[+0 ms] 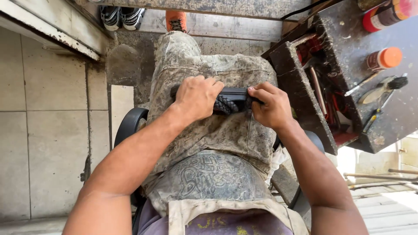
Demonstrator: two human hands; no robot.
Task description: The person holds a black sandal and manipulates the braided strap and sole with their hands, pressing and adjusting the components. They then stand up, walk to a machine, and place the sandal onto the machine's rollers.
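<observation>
Seen from above, seated. Black shoe sole [230,101] w/ ridged tread lying across the lap, centre of view, on a grimy mottled work apron [209,130]. Left hand [197,98] clamped over the sole's left end, fingers curled down on top, knuckles up. Right hand [272,106] gripping the sole's right end, thumb and fingers pinched on the edge. Both hands touching the sole, just beside each other, sole's middle showing between them.

Right side: dark, stained wooden toolbox [300,93] w/ open compartment holding red-handled tools, too jumbled to tell apart. Farther right on the dirty bench top [348,48]: small bottle w/ orange cap [384,58], near it a brush [383,88] w/ dark bristles, lying flat. Far right corner: bigger red-orange container [385,13], partly cut off.

Left: pale tiled floor [43,130], well apart from hands. Black curved seat edge [129,124] sticking out beside left thigh. Far, top: pair of black-and-white shoes [119,16] and orange shoe toe [176,20].
</observation>
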